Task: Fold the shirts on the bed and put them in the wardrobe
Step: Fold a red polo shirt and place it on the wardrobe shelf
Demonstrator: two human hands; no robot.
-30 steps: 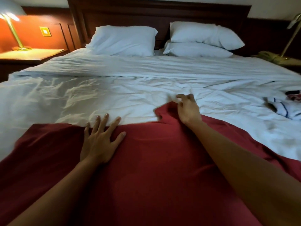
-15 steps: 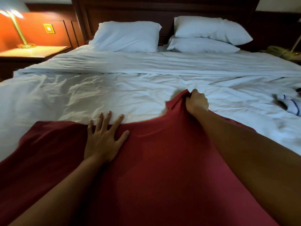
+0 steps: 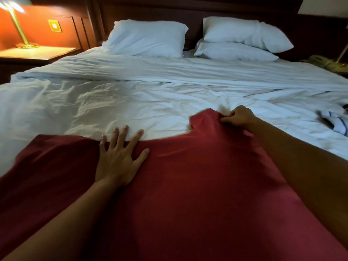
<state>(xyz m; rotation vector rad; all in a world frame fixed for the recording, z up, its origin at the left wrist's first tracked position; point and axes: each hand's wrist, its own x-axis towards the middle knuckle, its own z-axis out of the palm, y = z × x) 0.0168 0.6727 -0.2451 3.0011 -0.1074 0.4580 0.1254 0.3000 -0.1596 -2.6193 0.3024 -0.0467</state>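
A dark red shirt (image 3: 197, 185) lies spread over the near part of the bed (image 3: 150, 102), on the white duvet. My left hand (image 3: 118, 159) presses flat on the shirt's far edge, fingers spread and tips reaching onto the duvet. My right hand (image 3: 239, 119) pinches a raised corner of the red shirt at its far right edge. A white shirt with blue stripes (image 3: 337, 125) lies crumpled at the right side of the bed, partly cut off by the frame.
Three white pillows (image 3: 146, 38) lean on the dark wooden headboard (image 3: 194, 14). A lit lamp (image 3: 17, 25) stands on the left bedside table (image 3: 35, 53). Another bedside table with a yellowish object (image 3: 323, 61) is at the right. No wardrobe is in view.
My right hand has gone from a closed grip over the red corner to a pinch, drawing it slightly right. My left hand stays flat on the shirt.
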